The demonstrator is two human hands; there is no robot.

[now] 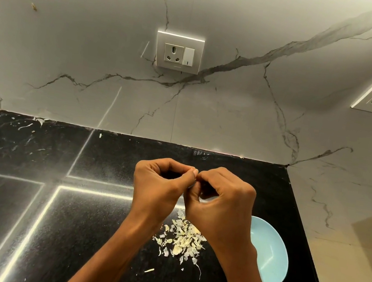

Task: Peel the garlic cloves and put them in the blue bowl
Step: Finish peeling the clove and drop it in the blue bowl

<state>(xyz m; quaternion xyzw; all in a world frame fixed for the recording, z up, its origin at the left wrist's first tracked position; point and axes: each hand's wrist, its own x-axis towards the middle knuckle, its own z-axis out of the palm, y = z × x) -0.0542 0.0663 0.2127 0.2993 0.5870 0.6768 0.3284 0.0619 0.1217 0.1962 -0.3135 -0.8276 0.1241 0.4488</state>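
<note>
- Your left hand (159, 180) and right hand (222, 195) are raised above the black counter (94, 223), fingertips meeting, both curled tight around one small thing pinched between them.
- That thing is almost surely a garlic clove (194, 184); only a pale sliver shows where the thumbs meet, so you cannot judge from here how much skin is left on it.
- Expect the clove to be light and firm, with a dry, papery skin that tears in flakes. Once bare it will likely turn slick and a little sticky, so it could pop out of a hard squeeze.
- Hold it by its thick middle with one hand and pick at the skin from a tip or the flat root end with a nail of the other; that is where the skin should lift most easily.
- A heap of peels (183, 238) lies on the counter below your wrists: whitish, thin, curled scraps, with a few strays scattered farther off.
- The blue bowl (269, 251) sits just right of that heap, partly under your right forearm. It is pale blue, shallow and glossy; the part you can see holds no cloves, the rest is hidden.
</note>
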